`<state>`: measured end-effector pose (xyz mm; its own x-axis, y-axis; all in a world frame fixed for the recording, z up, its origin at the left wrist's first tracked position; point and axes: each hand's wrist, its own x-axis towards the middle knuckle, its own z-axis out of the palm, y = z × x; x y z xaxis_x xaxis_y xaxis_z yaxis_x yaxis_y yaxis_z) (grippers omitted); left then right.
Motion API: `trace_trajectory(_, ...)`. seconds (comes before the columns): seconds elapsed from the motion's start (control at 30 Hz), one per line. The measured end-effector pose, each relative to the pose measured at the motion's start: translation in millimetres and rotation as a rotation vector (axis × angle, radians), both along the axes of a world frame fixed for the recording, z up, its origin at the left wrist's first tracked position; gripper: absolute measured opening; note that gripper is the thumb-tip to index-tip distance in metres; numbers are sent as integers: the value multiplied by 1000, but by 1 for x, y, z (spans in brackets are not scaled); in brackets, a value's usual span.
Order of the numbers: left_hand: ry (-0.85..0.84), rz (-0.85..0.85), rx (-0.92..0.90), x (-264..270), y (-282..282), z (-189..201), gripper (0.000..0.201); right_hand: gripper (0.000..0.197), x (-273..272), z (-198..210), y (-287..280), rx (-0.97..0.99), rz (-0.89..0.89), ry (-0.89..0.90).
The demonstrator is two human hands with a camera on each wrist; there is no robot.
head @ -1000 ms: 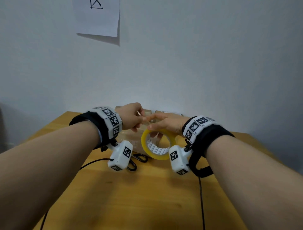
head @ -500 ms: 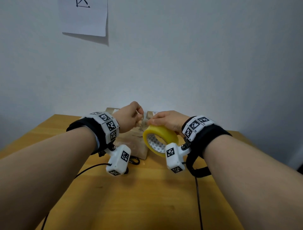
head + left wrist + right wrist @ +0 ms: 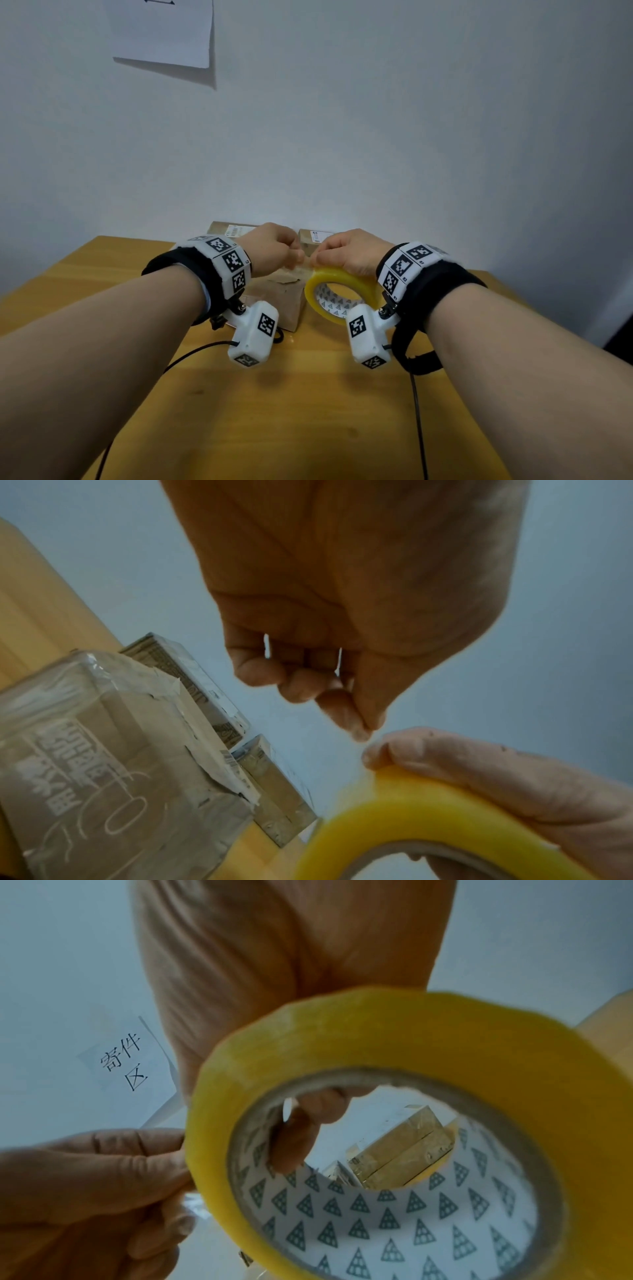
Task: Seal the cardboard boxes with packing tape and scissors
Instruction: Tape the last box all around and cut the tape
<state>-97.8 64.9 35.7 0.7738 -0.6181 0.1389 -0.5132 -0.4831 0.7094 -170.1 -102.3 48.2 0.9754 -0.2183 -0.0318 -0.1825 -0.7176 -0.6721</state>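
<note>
Head cam looks forward and down over both forearms at the surface [image 3: 239, 428] and wall. Each wrist cam sits under its palm, aimed up along the fingers, very close. All three share the tape roll [image 3: 337, 291] [image 3: 445, 829] [image 3: 394, 1047] and boxes [image 3: 284, 301] [image 3: 113, 791].

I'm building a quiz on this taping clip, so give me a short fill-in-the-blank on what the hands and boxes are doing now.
1. The right hand grips the ____ tape roll.
2. The left hand pinches at the roll's ____ end.
3. The cardboard boxes sit on a ____ table.

Missing words: yellow; loose; wooden
</note>
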Motion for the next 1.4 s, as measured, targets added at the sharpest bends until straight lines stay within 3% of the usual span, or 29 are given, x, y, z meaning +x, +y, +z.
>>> trace_trajectory(0.1,-54,-20,5,1,-4,0,6,11,1,2,-2,-5,-34,5)
trace_trajectory(0.27,-123,132,-27,27,11,-7,16,19,9,-11,-27,-98,-168,55)
trace_trajectory(0.37,-93,90,248,40,14,-32,20,29,17,-27,-43,-134,-215,108)
trace_trajectory(0.47,-97,39,477,47,0,-56,48,34,27,-36,-47,-86,-255,131)
trace_trajectory(0.57,-141,-6,574,50,-10,-67,70,38,39,-42,-49,-89,-262,155)
trace_trajectory(0.7,-81,7,474,47,-17,-76,64,40,55,-48,-53,-167,-254,204)
trace_trajectory(0.9,-68,2,479,49,-21,-80,53,39,59,-48,-37,-403,-178,372)
trace_trajectory(1.03,-82,-41,527,46,-23,-78,52,39,63,-47,-35,-488,-141,383)
trace_trajectory(1.2,46,-82,500,52,7,-78,40,38,62,-43,-31,-581,-81,383)
trace_trajectory(1.4,7,-27,490,52,20,-70,61,42,62,-34,-31,-732,35,459)
